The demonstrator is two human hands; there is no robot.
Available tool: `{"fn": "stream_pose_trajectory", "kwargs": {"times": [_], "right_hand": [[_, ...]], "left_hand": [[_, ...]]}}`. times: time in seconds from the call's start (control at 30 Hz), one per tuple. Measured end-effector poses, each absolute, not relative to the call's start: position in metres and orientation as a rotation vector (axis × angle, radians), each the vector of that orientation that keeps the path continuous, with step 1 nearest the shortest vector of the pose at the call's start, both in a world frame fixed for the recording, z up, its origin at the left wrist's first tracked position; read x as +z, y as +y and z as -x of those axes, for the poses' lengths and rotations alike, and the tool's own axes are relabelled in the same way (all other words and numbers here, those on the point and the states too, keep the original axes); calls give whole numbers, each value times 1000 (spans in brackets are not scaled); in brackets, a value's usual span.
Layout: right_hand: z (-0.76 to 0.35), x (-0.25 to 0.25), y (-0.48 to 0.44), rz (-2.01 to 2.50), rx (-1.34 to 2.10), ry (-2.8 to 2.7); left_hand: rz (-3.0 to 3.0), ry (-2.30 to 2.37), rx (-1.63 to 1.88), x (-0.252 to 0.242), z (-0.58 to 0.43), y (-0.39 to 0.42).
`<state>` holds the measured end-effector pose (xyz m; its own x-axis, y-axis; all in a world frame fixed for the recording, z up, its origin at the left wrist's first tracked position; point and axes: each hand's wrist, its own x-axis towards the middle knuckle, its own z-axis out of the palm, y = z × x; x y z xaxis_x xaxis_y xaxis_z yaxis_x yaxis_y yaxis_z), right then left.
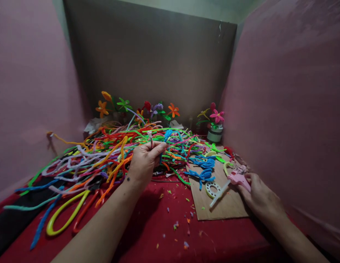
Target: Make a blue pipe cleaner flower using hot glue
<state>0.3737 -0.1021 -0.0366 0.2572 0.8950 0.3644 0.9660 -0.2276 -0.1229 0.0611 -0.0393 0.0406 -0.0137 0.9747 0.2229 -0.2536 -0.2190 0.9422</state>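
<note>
My left hand [148, 157] is pinched on a small blue pipe cleaner piece [167, 135], held up in front of a heap of pipe cleaners [112, 146]. A thin dark stick with a pale tip [151, 140] also shows at its fingers; I cannot tell what it is. To the right, my right hand [257, 191] is closed around a pink glue gun [238, 178]. A whitish glue stick [219, 195] juts from the gun, over a cardboard sheet [225, 210]. Blue pipe cleaner shapes [204, 175] lie on the cardboard beside a round holed ring [213, 190].
Pipe cleaner flowers [174, 109] stand along the back wall, one group in a pale jar [214, 134]. Yellow scissor-like handles [67, 215] and red handles [85, 213] lie at left. Coloured scraps dot the red cloth [159, 233]. Pink walls rise on both sides.
</note>
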Motion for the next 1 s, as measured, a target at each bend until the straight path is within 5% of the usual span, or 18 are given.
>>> {"fn": "stream_pose_trajectory", "kwargs": {"times": [0.33,0.6,1.0], "right_hand": [[-378,-6,-102,1968,-692,-1982],[-355,18,-28,1903,-565,-2446],[-313,49,43,1865,-430,-2327]], "left_hand": [[-1180,928,1452,42,-66,-43],[-1180,876,1436,41,-65,-43],[-1180,887,1435,42,-64,-43]]}}
